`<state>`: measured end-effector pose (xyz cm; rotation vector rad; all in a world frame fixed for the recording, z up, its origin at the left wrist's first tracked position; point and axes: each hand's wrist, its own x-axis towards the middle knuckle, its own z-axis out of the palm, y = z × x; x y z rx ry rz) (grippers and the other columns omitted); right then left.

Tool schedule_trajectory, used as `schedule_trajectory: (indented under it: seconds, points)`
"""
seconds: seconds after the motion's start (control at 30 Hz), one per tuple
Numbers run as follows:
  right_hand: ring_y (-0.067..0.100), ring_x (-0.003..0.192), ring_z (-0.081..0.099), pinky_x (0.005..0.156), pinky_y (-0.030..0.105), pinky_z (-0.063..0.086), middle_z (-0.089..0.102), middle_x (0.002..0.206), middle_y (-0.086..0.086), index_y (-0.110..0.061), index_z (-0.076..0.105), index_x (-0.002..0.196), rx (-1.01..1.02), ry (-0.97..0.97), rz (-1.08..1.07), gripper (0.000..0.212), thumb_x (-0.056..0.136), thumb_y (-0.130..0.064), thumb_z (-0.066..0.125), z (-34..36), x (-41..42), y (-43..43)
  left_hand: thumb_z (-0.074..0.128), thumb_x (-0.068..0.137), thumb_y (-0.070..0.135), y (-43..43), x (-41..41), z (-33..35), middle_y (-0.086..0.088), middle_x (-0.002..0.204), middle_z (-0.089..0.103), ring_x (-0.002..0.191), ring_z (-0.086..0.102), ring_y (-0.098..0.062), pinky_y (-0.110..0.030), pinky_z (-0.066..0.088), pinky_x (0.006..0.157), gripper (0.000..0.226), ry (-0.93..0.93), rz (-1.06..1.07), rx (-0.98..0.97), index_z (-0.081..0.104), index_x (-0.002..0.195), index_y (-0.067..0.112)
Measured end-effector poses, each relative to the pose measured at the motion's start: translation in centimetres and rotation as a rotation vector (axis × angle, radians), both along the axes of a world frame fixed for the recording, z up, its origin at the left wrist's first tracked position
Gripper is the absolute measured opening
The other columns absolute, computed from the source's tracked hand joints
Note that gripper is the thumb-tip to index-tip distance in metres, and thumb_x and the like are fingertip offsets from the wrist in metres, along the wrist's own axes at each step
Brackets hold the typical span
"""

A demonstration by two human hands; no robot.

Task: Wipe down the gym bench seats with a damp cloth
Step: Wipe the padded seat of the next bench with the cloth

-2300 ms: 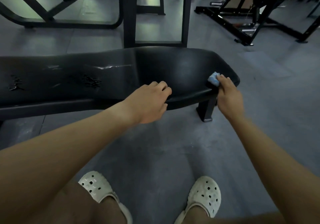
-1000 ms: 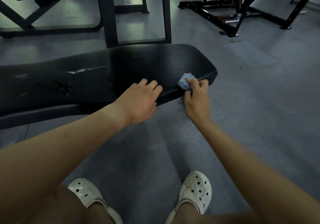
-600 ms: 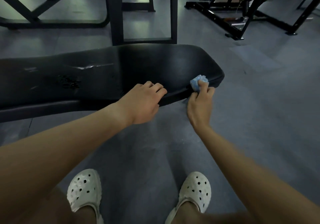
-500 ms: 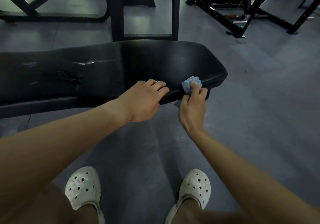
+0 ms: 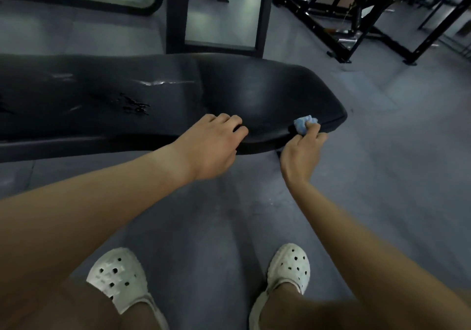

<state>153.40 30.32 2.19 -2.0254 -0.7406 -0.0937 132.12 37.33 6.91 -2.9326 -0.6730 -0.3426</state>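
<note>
The person is bending over the black bench seat (image 5: 254, 92), which is running from the left of the scene to a rounded end at the right, and is working on the near rim of that end. The right hand (image 5: 302, 151) is pinching a small bunched blue cloth (image 5: 304, 123) between thumb and fingertips. It is pressing the cloth against the near edge of the pad, close to the rounded right end, where the top is rolling over into the side. The left hand (image 5: 211, 146) is curling its fingers over the near edge further left, gripping the pad as if steadying the body; its thumb is hidden beneath. Bunched so tightly, the cloth is touching only a narrow strip, so I judge that opening it flatter under the fingers would be covering more of the rim with each pass. The strokes should be following the curve round the end and overlapping, with the pressure going into the roll of the edge, where sweat is likely collecting. Nothing is showing clearly whether the broad top has been wiped, so it is probably needing long passes too. Further left the cover is cracking and peeling in a patch of tears (image 5: 135, 105). There the cloth should be travelling lightly along the splits, not across them, to avoid catching and lifting the flaps.
</note>
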Motion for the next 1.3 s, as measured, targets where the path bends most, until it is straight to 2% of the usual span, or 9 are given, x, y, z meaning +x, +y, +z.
schedule_trajectory:
  seconds: [0.27, 0.47, 0.6, 0.73, 0.87, 1.0, 1.07, 1.17, 1.3]
  points:
    - [0.01, 0.097, 0.049, 0.086, 0.026, 0.041, 0.046, 0.121, 0.001, -0.017, 0.044, 0.123, 0.078, -0.019, 0.239, 0.027, 0.097, -0.007, 0.043, -2.2, -7.1, -1.4, 0.049, 0.098, 0.035, 0.2, -4.5, 0.2, -0.008, 0.138, 0.05, 0.124, 0.052, -0.028, -0.047, 0.046, 0.103, 0.042, 0.019, 0.146, -0.019, 0.053, 0.134, 0.015]
    - [0.021, 0.105, 0.053, 0.088, 0.038, 0.048, 0.048, 0.126, 0.008, -0.015, 0.048, 0.125, -0.023, -0.053, 0.332, 0.031, 0.095, -0.007, 0.041, -1.0, -6.1, -2.4, 0.047, 0.099, 0.035, -1.1, -7.2, 0.5, -0.007, 0.143, 0.051, 0.129, 0.051, -0.03, -0.048, 0.041, 0.107, 0.049, 0.05, 0.237, -0.099, 0.047, 0.144, 0.015]
    - [0.022, 0.101, 0.051, 0.103, 0.04, 0.046, 0.044, 0.126, 0.012, -0.015, 0.048, 0.141, -0.034, 0.069, 0.225, 0.046, 0.097, -0.003, 0.038, 0.3, -4.3, -2.5, 0.048, 0.1, 0.03, -1.6, -9.2, 0.5, -0.005, 0.167, 0.028, 0.153, 0.029, -0.024, -0.047, 0.028, 0.122, 0.062, 0.123, 0.238, -0.158, 0.033, 0.158, 0.015]
    - [0.029, 0.114, 0.055, 0.095, 0.03, 0.04, 0.043, 0.145, 0.012, -0.017, 0.041, 0.15, -0.075, 0.048, 0.222, 0.048, 0.102, -0.014, 0.042, 0.5, -6.9, -2.9, 0.051, 0.099, 0.031, -2.0, -9.5, 0.6, -0.002, 0.172, 0.013, 0.158, 0.015, -0.022, -0.046, 0.019, 0.127, 0.072, 0.225, 0.256, -0.163, 0.02, 0.163, 0.017]
    - [0.028, 0.127, 0.054, 0.097, 0.035, 0.045, 0.04, 0.157, 0.002, -0.019, 0.043, 0.151, -0.108, -0.088, 0.378, 0.047, 0.104, -0.025, 0.048, 0.3, -10.1, -3.3, 0.055, 0.092, 0.027, -2.2, -8.2, 0.4, -0.012, 0.155, 0.044, 0.139, 0.044, -0.032, -0.047, 0.04, 0.113, 0.058, 0.109, 0.278, -0.146, 0.044, 0.146, 0.008]
    - [0.024, 0.11, 0.06, 0.08, 0.036, 0.049, 0.057, 0.136, 0.002, -0.019, 0.051, 0.145, -0.168, -0.405, 0.472, 0.046, 0.101, -0.031, 0.053, 0.0, -10.8, -2.6, 0.056, 0.087, 0.026, -1.3, -8.0, -0.8, -0.008, 0.116, 0.06, 0.096, 0.054, -0.028, -0.044, 0.05, 0.081, 0.04, -0.073, 0.238, -0.023, 0.058, 0.124, 0.01]
    - [0.026, 0.101, 0.057, 0.075, 0.037, 0.05, 0.06, 0.116, 0.005, -0.016, 0.06, 0.134, -0.154, -0.534, 0.389, 0.039, 0.099, -0.032, 0.052, 0.0, -9.2, -1.7, 0.055, 0.089, 0.029, -0.3, -8.1, -1.3, -0.005, 0.115, 0.058, 0.095, 0.052, -0.025, -0.038, 0.048, 0.077, 0.037, -0.102, 0.212, 0.047, 0.059, 0.122, 0.013]
    - [0.029, 0.091, 0.056, 0.079, 0.048, 0.052, 0.055, 0.105, 0.008, -0.008, 0.068, 0.116, -0.092, -0.41, 0.164, 0.038, 0.097, -0.032, 0.045, -0.3, -6.6, 0.0, 0.052, 0.093, 0.033, 1.3, -8.2, -2.3, -0.004, 0.117, 0.055, 0.099, 0.05, -0.023, -0.036, 0.044, 0.079, 0.033, -0.124, 0.186, 0.109, 0.058, 0.121, 0.016]
    - [0.026, 0.091, 0.056, 0.084, 0.039, 0.044, 0.055, 0.105, 0.006, -0.013, 0.068, 0.123, -0.091, -0.352, 0.05, 0.039, 0.096, -0.03, 0.046, -0.7, -9.1, 1.9, 0.048, 0.092, 0.034, 2.6, -8.2, -2.8, -0.003, 0.116, 0.055, 0.099, 0.049, -0.024, -0.041, 0.043, 0.085, 0.032, -0.181, 0.125, 0.122, 0.059, 0.116, 0.016]
